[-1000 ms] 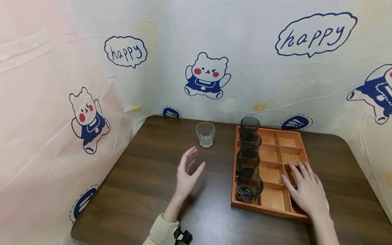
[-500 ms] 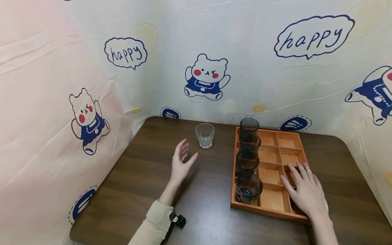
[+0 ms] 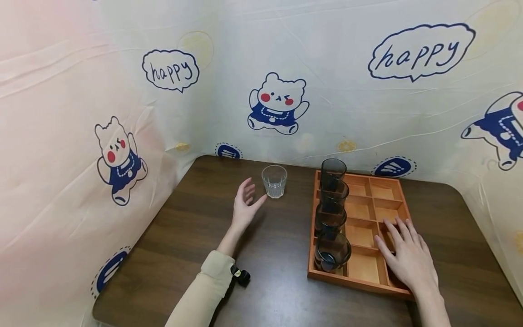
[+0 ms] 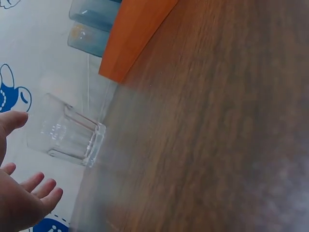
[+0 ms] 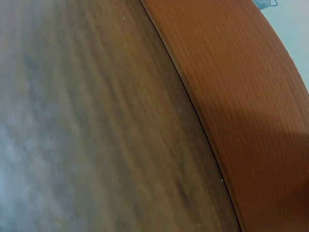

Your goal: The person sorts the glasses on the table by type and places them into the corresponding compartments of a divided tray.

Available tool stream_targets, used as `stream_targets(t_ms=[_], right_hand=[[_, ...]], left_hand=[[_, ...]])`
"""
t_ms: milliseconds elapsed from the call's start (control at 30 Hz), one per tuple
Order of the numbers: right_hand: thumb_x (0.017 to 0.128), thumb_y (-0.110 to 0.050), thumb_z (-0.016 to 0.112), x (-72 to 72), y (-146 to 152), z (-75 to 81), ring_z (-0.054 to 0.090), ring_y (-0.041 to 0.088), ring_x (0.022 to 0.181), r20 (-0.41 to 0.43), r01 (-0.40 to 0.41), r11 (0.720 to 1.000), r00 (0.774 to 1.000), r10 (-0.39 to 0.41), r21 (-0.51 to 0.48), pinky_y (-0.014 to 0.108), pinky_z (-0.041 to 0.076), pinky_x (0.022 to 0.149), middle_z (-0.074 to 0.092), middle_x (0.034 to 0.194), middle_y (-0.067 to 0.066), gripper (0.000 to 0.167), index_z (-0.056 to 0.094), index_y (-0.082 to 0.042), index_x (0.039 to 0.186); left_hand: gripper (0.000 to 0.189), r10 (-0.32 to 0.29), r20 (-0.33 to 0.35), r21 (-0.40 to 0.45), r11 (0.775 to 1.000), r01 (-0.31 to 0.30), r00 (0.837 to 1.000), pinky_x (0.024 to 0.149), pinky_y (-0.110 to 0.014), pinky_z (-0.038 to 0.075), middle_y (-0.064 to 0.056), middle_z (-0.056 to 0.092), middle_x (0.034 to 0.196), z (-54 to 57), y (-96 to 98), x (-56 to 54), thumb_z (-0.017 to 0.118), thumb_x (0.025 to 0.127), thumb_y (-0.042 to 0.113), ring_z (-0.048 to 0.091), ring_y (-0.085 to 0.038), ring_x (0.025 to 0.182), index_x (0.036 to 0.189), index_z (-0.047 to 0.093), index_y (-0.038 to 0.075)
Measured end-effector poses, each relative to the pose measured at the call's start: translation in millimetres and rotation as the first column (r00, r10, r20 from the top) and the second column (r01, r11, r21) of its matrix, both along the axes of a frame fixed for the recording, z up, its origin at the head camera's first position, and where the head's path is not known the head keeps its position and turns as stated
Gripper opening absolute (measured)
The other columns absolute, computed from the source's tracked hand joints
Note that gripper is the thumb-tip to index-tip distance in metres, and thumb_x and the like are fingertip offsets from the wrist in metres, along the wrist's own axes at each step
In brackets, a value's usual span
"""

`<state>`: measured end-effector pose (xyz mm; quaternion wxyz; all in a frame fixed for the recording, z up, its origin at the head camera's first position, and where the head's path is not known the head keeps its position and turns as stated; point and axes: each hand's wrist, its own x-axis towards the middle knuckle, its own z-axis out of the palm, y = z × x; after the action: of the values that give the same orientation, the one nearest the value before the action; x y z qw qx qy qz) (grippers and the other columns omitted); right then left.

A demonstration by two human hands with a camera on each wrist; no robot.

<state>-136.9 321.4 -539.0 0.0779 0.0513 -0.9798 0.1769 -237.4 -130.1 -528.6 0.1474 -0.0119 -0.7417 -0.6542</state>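
A clear drinking glass (image 3: pixel 274 182) stands upright on the table, left of the wooden tray. Just in front of it and to its left is my left hand (image 3: pixel 245 206), thumb and fingers spread apart, holding nothing. In the left wrist view a gap shows between the fingers and the glass (image 4: pixel 67 133). My right hand (image 3: pixel 410 259) rests on the right side of the divided wooden tray (image 3: pixel 361 282), fingers extended over its compartments. Several dark tinted glasses (image 3: pixel 333 252) line the tray's left column. The right wrist view shows only the tray's side (image 5: pixel 231 96) and the tabletop.
The brown wooden table (image 3: pixel 180 236) reaches back to a pale cloth backdrop (image 3: pixel 220 91) printed with bears and "happy" bubbles. The tray's middle and right columns show bare compartments. A small black device (image 3: pixel 241 275) is strapped at my left wrist.
My left hand has moved away from me, first leftward and then slightly back right, ending closer to the clear glass. My right hand, the tray and the glasses have stayed in place.
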Motion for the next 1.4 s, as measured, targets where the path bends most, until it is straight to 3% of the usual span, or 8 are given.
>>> stream_targets(t_ms=[200, 467, 867, 1400], right_hand=[[0.113, -0.053, 0.053, -0.7, 0.7, 0.1, 0.023, 0.057, 0.163, 0.002, 0.003, 1.000, 1.000, -0.003, -0.002, 0.083, 0.027, 0.118, 0.036, 0.169, 0.037, 0.070, 0.047, -0.003, 0.162], [0.113, -0.053, 0.053, 0.6, 1.4, -2.3, 0.023, 0.057, 0.163, 0.002, 0.007, 1.000, 1.000, -0.007, -0.008, 0.083, 0.027, 0.118, 0.036, 0.169, 0.037, 0.071, 0.047, -0.003, 0.162], [0.113, -0.053, 0.053, 1.9, -0.1, -2.1, 0.024, 0.057, 0.162, -0.001, 0.006, 1.000, 1.000, -0.006, -0.004, 0.083, 0.027, 0.117, 0.037, 0.169, 0.036, 0.070, 0.046, -0.004, 0.162], [0.113, -0.054, 0.053, -0.2, -0.8, 0.1, 0.022, 0.057, 0.163, 0.013, 0.002, 1.000, 1.000, -0.002, 0.005, 0.084, 0.027, 0.118, 0.035, 0.170, 0.037, 0.071, 0.046, -0.004, 0.163]], left_hand=[[0.081, -0.005, 0.019, -0.009, 1.000, 0.005, 1.000, 0.124, -0.070, 0.042, -0.039, 0.055, 0.155, -3.1, 4.6, -15.3, 0.085, 0.093, 0.004, 0.053, -0.057, 0.146, 0.162, 0.043, 0.002], [0.086, -0.031, 0.062, -0.021, 0.999, 0.032, 0.998, 0.128, -0.067, 0.039, -0.037, 0.050, 0.161, -4.0, 10.0, -28.9, 0.087, 0.093, 0.009, 0.048, -0.053, 0.152, 0.165, 0.040, 0.006], [0.090, -0.001, 0.070, -0.043, 0.999, 0.004, 0.998, 0.127, -0.063, 0.041, -0.033, 0.055, 0.158, -2.9, 18.6, -37.4, 0.090, 0.089, 0.009, 0.052, -0.049, 0.150, 0.165, 0.041, 0.005], [0.095, -0.025, 0.124, -0.039, 0.999, 0.030, 0.992, 0.129, -0.058, 0.041, -0.026, 0.055, 0.159, -8.9, 27.4, -52.4, 0.091, 0.089, 0.013, 0.053, -0.044, 0.150, 0.168, 0.038, 0.012]])
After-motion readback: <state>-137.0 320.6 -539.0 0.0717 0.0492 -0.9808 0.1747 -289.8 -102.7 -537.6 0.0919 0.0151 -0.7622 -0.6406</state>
